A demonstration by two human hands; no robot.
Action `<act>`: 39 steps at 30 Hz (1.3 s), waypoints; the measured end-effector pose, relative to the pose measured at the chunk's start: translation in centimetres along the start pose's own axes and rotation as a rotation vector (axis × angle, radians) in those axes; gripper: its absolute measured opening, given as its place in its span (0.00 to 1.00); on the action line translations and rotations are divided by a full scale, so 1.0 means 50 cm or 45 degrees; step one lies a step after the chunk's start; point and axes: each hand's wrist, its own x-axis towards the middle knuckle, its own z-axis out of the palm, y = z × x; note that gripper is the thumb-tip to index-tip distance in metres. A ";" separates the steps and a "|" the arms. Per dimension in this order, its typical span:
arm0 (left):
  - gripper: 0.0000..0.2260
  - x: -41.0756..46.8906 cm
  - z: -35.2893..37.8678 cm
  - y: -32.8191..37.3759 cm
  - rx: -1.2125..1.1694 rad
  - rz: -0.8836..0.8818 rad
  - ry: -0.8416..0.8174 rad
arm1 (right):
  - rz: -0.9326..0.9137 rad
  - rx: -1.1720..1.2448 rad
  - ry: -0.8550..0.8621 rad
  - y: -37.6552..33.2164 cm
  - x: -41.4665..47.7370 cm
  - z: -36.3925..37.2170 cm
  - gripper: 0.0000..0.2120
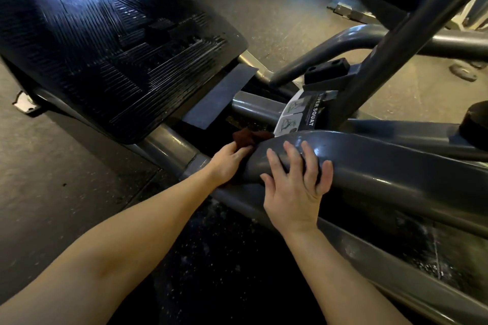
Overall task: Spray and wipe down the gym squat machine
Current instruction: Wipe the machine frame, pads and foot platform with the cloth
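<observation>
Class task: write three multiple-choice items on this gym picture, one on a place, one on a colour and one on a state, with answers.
1. Where is the cloth? A on the floor; B against the grey tube, under the left hand; C on a shelf.
2. What colour is the cloth? A white; B green; C dark red-brown.
3. How is the right hand placed? A spread flat on the tube; B clenched; C holding a bottle.
Answers: B, the left hand holds it there; C, it shows dark reddish; A, its fingers lie spread.
</observation>
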 end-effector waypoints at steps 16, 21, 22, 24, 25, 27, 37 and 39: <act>0.30 0.024 -0.030 -0.120 -0.065 -0.285 0.222 | 0.034 0.017 0.040 -0.003 0.002 0.015 0.22; 0.22 -0.043 0.017 -0.104 -0.061 0.140 0.145 | 0.049 -0.001 0.066 -0.009 0.004 0.020 0.20; 0.23 -0.049 0.020 -0.103 -0.050 0.187 0.156 | 0.050 0.000 0.072 -0.009 0.004 0.020 0.20; 0.22 -0.048 0.008 -0.122 0.102 0.320 0.142 | 0.051 0.015 0.073 -0.008 0.004 0.019 0.20; 0.21 -0.045 -0.005 -0.131 0.147 0.361 0.101 | 0.050 0.023 0.072 -0.008 0.004 0.019 0.20; 0.19 -0.038 -0.038 -0.152 0.214 0.304 0.069 | 0.059 0.030 0.059 -0.008 0.004 0.016 0.21; 0.06 -0.028 -0.105 -0.125 0.189 -0.177 0.531 | 0.123 0.143 -0.018 -0.021 0.005 -0.002 0.20; 0.07 -0.006 -0.152 -0.112 0.267 -0.143 0.673 | 0.131 0.155 -0.016 -0.021 0.006 -0.004 0.20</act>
